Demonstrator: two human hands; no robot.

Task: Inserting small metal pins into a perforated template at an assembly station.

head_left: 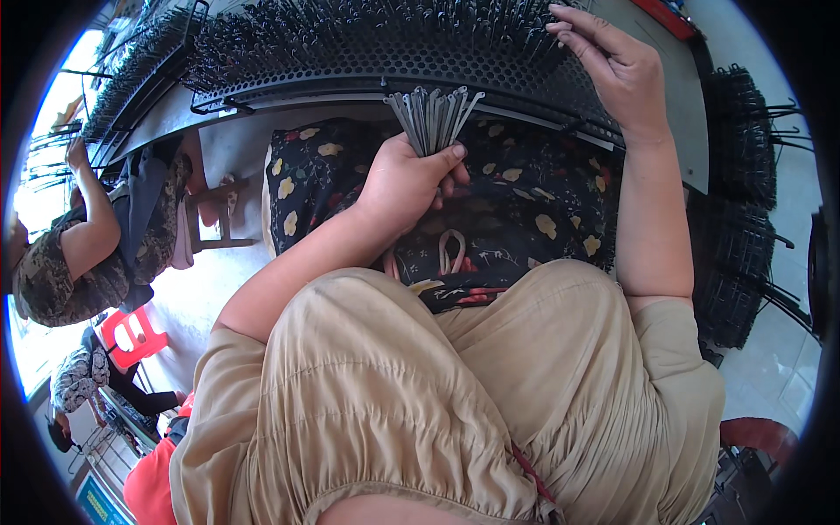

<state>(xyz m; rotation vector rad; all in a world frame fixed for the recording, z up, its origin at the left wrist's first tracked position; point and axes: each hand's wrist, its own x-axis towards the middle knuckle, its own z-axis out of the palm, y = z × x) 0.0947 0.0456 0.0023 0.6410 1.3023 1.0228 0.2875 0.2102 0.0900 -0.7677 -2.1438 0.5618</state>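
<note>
My left hand (405, 179) is closed round a bundle of thin, flat metal strips (429, 118). Their ends fan out above the fist, and small holes show in some of them. It rests over my lap, on a dark apron (534, 206) with yellow and red flowers. My right hand (623, 74) is raised at the right end of a black perforated rack (350, 74), its thumb and fingers drawn together in a pinch beside the hooks. What it pinches is too small to make out. Dense rows of small black wire hooks (376, 31) stand up from the rack.
Black hook racks (742, 140) hang along the right side, with rods sticking out. At the left, a person (74, 249) works at another rack, by a wooden stool (219, 219). Behind are a red plastic stool (133, 336) and a second person (80, 381).
</note>
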